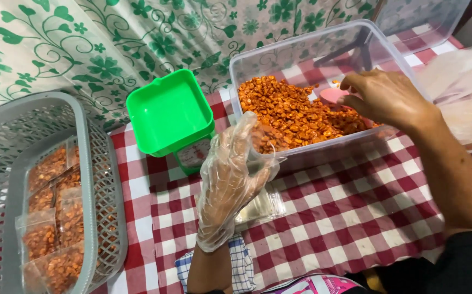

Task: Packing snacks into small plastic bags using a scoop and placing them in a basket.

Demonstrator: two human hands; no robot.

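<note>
over a red-checked tablecloth (356, 218), the gloved left hand (230, 179) grips a small clear bag (263, 142), its mouth tilted toward the clear tub (301, 54) of orange kernels (296, 114) just beyond. the bare right hand (383, 98), nearer the kernels, closes on a pink scoop (334, 96) inside the tub, right of the bag.

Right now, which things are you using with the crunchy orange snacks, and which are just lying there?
In use:
left hand in a clear glove, holding a small bag
right hand on the pink scoop
clear box of snacks

Lying about:
green scale
grey basket of filled packets
checked cloth
</note>
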